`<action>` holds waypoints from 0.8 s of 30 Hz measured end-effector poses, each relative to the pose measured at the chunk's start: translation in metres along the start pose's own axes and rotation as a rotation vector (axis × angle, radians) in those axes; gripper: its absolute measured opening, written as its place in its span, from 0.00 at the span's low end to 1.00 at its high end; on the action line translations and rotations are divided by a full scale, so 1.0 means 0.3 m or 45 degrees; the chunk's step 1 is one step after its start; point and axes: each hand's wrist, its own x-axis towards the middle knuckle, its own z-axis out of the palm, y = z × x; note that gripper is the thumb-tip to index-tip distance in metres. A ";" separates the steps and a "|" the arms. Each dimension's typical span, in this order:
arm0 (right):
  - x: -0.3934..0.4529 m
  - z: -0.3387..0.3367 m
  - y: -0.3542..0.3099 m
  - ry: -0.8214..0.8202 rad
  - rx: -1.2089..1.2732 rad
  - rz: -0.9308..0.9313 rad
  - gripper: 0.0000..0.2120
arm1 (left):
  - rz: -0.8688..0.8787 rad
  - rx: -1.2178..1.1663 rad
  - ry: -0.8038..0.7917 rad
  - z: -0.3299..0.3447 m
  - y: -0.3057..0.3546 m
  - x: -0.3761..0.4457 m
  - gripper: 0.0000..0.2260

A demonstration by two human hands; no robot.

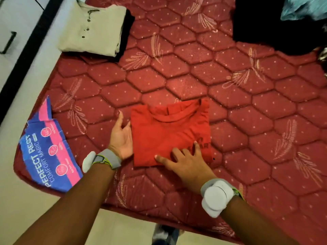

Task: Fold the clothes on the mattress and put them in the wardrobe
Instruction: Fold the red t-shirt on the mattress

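Observation:
A folded red t-shirt [168, 131] lies on the maroon quilted mattress [230, 106], near its front edge. My left hand [122, 137] sits palm-up against the shirt's left edge, its fingers tucked under the fabric. With fingers spread flat, my right hand [184, 161] presses on the shirt's near edge. A folded beige buttoned shirt [92, 27] rests on a folded black garment [126, 32] at the far left of the mattress. Unfolded black clothing [276, 25] and a light blue piece [304, 7] lie at the far right.
A blue and pink label [49, 152] covers the mattress's near left corner. A white cabinet with a black handle [8, 43] stands at the far left. Cream floor tiles [127, 227] show below the front edge.

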 end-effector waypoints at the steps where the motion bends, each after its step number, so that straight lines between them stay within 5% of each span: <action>1: -0.026 0.031 -0.012 0.016 0.054 0.049 0.38 | -0.092 -0.186 -0.122 -0.007 -0.016 0.038 0.28; 3: -0.031 0.028 0.010 0.097 0.231 0.098 0.34 | -0.235 -0.411 0.112 -0.143 -0.066 0.127 0.21; 4: -0.040 0.031 0.011 0.180 0.300 0.171 0.29 | -0.245 -0.214 0.390 -0.185 -0.092 0.156 0.19; 7: -0.022 0.020 0.071 0.433 0.393 0.711 0.20 | -0.121 0.197 0.620 -0.221 -0.130 0.229 0.16; 9: -0.015 0.030 0.117 0.575 0.608 1.142 0.17 | 0.166 0.794 0.867 -0.190 -0.141 0.246 0.19; 12: 0.002 0.046 0.147 0.441 1.002 1.476 0.16 | 0.668 1.823 1.156 -0.110 -0.180 0.232 0.23; 14: 0.015 0.043 0.138 0.278 0.976 1.475 0.20 | 0.806 2.115 0.924 -0.037 -0.244 0.215 0.23; 18: 0.016 0.020 0.139 -0.051 0.495 1.329 0.24 | 0.683 2.531 0.296 -0.025 -0.418 0.202 0.25; 21: 0.011 0.003 0.174 -0.042 0.450 1.358 0.24 | 0.609 2.504 0.393 -0.010 -0.432 0.220 0.24; 24: 0.056 -0.004 0.239 0.194 0.859 1.452 0.21 | 0.744 2.420 0.483 0.058 -0.401 0.243 0.21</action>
